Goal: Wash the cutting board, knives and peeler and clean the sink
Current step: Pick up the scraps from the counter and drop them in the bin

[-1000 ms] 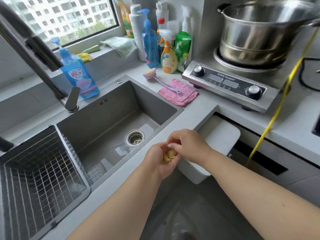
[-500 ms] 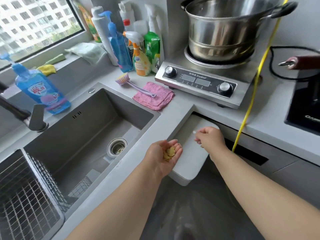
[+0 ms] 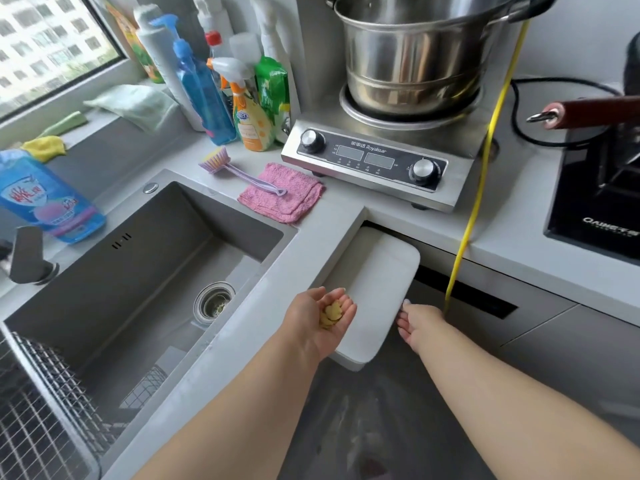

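Daylight from a window (image 3: 52,46) falls on the grey countertop (image 3: 512,244).

The faucet (image 3: 29,258) at the left edge shows only its base, and the wire basket (image 3: 41,410) runs out of the lower left corner. The right hand (image 3: 417,323) reaches the white bin lid (image 3: 377,271), fingertips hidden behind its edge. At top, the pot (image 3: 415,53) rim is cut off.
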Available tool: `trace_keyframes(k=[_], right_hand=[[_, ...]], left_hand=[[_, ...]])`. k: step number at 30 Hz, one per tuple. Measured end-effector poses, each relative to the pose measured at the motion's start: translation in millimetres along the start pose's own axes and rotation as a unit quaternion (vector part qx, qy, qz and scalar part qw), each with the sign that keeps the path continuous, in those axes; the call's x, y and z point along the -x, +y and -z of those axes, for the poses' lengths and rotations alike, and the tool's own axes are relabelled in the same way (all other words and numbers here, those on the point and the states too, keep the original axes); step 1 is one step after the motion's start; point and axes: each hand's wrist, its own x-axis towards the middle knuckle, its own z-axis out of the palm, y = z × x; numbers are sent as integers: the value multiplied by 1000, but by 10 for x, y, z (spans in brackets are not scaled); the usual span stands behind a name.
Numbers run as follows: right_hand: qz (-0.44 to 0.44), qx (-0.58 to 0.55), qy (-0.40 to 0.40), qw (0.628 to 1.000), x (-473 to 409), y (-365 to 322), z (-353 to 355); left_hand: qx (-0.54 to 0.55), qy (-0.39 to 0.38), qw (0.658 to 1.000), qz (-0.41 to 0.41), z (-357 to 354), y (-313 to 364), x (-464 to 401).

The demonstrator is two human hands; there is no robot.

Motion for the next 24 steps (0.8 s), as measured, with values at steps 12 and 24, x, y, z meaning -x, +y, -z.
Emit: trace_keyframes(k=[12,24], right_hand=[[-2,-6,92,996,-216,-1,491],[-8,-8,124,992,-142,143,764]], left_hand=[[-6,65,998,-18,25,-11,-57],[-92,13,996,1,-27,-11,-366]])
